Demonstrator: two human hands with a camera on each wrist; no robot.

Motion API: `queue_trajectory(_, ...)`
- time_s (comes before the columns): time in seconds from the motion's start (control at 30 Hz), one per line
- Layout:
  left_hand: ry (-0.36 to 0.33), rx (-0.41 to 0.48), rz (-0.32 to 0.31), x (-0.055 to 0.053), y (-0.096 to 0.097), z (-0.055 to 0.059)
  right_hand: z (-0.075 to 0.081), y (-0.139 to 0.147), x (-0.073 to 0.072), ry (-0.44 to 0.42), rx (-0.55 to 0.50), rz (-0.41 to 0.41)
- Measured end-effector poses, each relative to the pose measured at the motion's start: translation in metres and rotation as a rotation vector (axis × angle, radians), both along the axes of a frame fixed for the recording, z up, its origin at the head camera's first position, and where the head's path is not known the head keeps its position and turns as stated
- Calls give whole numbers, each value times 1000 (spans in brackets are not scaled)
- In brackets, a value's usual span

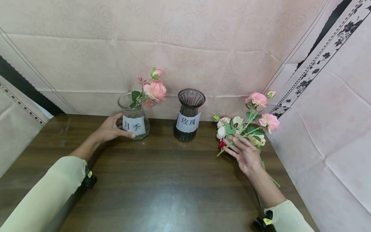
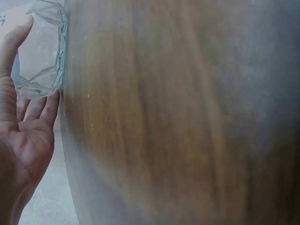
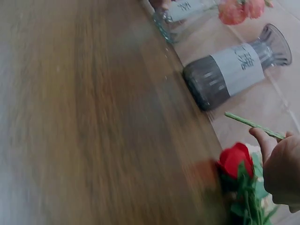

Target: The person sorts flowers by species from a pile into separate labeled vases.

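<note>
My left hand grips a clear glass vase low on its side, thumb across the front and fingers behind. The vase bears a white label with Chinese characters, and a pink flower spray leans out to the right of its mouth. At the right, my right hand holds the green stem of another pink flower spray, its cut end pointing left. This spray overlaps a pile of flowers on the table: white blooms, a yellowish one and a red rose.
A dark glass vase with a white label stands between the two hands, near the back of the brown wooden table. Pale patterned cloth hangs behind the table and along its sides. Loose stems lie beneath my right forearm.
</note>
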State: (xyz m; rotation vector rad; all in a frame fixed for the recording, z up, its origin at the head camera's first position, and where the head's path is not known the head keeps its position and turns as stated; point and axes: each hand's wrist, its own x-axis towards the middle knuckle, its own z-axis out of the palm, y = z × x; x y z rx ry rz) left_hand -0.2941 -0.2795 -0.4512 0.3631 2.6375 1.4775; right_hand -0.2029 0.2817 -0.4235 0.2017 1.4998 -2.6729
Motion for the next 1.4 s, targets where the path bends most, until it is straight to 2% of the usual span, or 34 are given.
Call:
queue_trajectory(0.23, 0, -3, 3, -1, 0, 0, 0, -27, -7, 18, -36, -70)
queue_trajectory(0.67, -3, -1, 9, -2, 2, -1, 6, -72, -18, 85, -30, -93)
queue_trajectory(1.13, 0, 10, 11, 0, 1, -2, 23, -125, -17, 155, -118, -93)
queue_trajectory(1.4, -7, 6, 15, 1, 0, -1, 28, -160, -15, 211, -237, -130)
